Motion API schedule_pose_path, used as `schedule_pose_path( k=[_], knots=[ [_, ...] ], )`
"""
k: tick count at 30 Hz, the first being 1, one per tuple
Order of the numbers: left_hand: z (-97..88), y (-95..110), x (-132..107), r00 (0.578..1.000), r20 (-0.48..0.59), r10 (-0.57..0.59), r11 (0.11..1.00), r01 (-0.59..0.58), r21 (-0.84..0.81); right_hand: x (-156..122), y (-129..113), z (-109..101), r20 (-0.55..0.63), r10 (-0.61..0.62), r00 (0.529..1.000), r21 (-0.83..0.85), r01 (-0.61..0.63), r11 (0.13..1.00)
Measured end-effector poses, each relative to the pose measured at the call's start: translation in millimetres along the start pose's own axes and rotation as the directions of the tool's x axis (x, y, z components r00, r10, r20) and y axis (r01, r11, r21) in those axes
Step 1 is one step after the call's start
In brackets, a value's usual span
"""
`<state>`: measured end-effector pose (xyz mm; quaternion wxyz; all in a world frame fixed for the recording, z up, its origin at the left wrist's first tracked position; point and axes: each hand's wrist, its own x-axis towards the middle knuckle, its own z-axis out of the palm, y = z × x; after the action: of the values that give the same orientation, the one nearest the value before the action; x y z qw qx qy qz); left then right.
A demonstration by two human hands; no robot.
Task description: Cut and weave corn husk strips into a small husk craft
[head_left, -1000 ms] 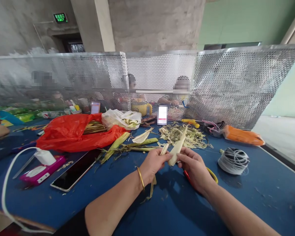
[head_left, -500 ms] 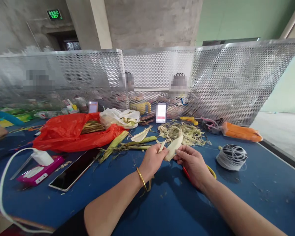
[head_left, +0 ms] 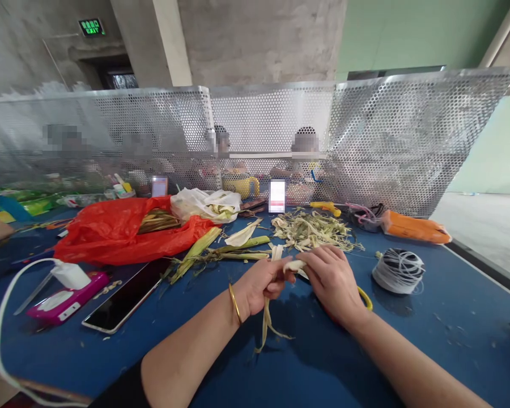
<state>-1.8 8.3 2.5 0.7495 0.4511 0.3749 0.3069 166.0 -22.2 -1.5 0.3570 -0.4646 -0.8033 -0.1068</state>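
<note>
Over the middle of the blue table, my left hand (head_left: pixel 261 286) is closed on pale corn husk. Long thin strips of husk (head_left: pixel 266 326) hang below it, and a short end sticks up above the fingers. Between my two hands a whitish piece of husk (head_left: pixel 295 266) is folded over. My right hand (head_left: pixel 335 283) pinches its right end, the fingertips bent down over it. A yellow loop handle (head_left: pixel 366 298) shows from under my right wrist; the rest of that tool is mostly hidden. Beyond my hands lies a heap of shredded husk (head_left: pixel 314 231).
A spool of pale cord (head_left: pixel 398 273) stands at right, near an orange pouch (head_left: pixel 416 226). Left are a red plastic bag (head_left: pixel 106 226), a phone (head_left: pixel 125 297) and a magenta power strip (head_left: pixel 70 300). A perforated metal screen (head_left: pixel 276 113) closes the back, with people behind.
The husk piece, spread flat and upright before, is now folded down between my fingers. My right hand has turned palm-down over it. The strips under my left hand hang further into view.
</note>
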Motion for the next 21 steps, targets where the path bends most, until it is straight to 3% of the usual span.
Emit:
schedule_pose_path(
  k=[2,5,9,12,14,16,18,21],
  knots=[
    [0.2,0.0,0.3,0.991,-0.09,0.101,0.995,-0.099,0.02,-0.3,-1.4,-1.6,-0.002,0.085,0.996,0.002,-0.085,0.996],
    [2.7,0.2,-0.1,0.933,-0.226,0.28,0.96,-0.273,0.062,-1.7,-6.8,-3.1,0.058,0.266,0.962,0.157,-0.271,0.95],
    [7.0,-0.8,0.3,0.889,-0.245,0.386,0.922,-0.379,0.078,-2.9,-15.0,-1.7,0.21,0.369,0.906,0.374,-0.423,0.826],
    [7.0,-2.4,1.8,0.873,-0.269,0.407,0.913,-0.398,0.092,-2.3,-18.0,3.2,0.317,0.457,0.831,0.533,-0.555,0.638],
    [5.5,-3.2,2.7,0.884,-0.242,0.399,0.917,-0.385,0.105,-1.7,-18.0,7.8,0.387,0.508,0.77,0.639,-0.621,0.454],
    [3.9,-3.7,3.0,0.892,-0.215,0.398,0.917,-0.377,0.133,-1.7,-17.2,11.8,0.435,0.528,0.73,0.69,-0.647,0.325],
    [3.1,-4.2,2.9,0.878,-0.237,0.416,0.907,-0.38,0.182,-2.4,-16.6,13.9,0.413,0.534,0.738,0.693,-0.635,0.341],
    [3.1,-5.4,2.9,0.847,-0.293,0.444,0.886,-0.365,0.286,-4.4,-16.4,11.8,0.233,0.518,0.823,0.58,-0.545,0.605]
  ],
)
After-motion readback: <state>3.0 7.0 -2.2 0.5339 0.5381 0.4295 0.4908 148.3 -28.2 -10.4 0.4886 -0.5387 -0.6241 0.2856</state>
